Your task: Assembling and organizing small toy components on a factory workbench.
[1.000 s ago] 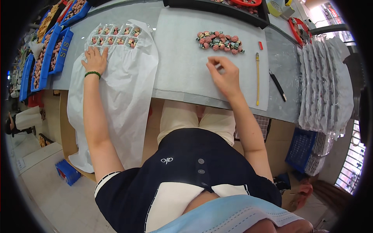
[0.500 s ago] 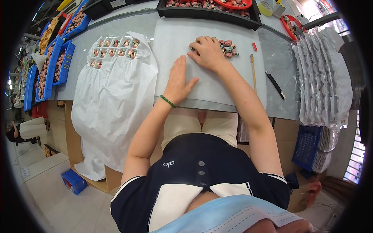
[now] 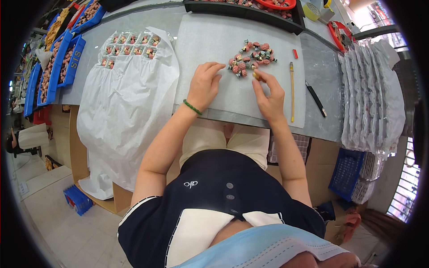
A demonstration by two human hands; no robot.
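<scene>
Over on the far left, blue bins (image 3: 57, 67) full of small pieces line the edge of the grey table (image 3: 319, 127). Next to them a white plastic sheet (image 3: 127, 107) drapes off the near edge, and at its far end lies a clear tray (image 3: 129, 44) with little pink figures set in its pockets. Further right a pale mat (image 3: 223, 40) covers the middle of the table, and the person's left hand (image 3: 203, 85), a green bracelet (image 3: 192, 107) at its wrist, rests on the mat with fingers loosely spread and holding nothing, its fingertips just beside a small heap of pink and green figures (image 3: 251, 58). Right of that, the right hand (image 3: 269, 94) pinches one small yellowish piece (image 3: 256, 75) between thumb and fingertips at the near edge of the heap. A thin yellow stick (image 3: 292, 91) lies on the mat's right side, running near to far, with a small red piece (image 3: 295, 53) beyond it. A black pen (image 3: 316, 98) lies on the bare table just right of the mat. At the far right, a stack of clear plastic trays (image 3: 373, 98) hangs over the table's end, above a blue crate (image 3: 346, 172) on the floor. A long black tray (image 3: 243, 11) sits along the far side.
</scene>
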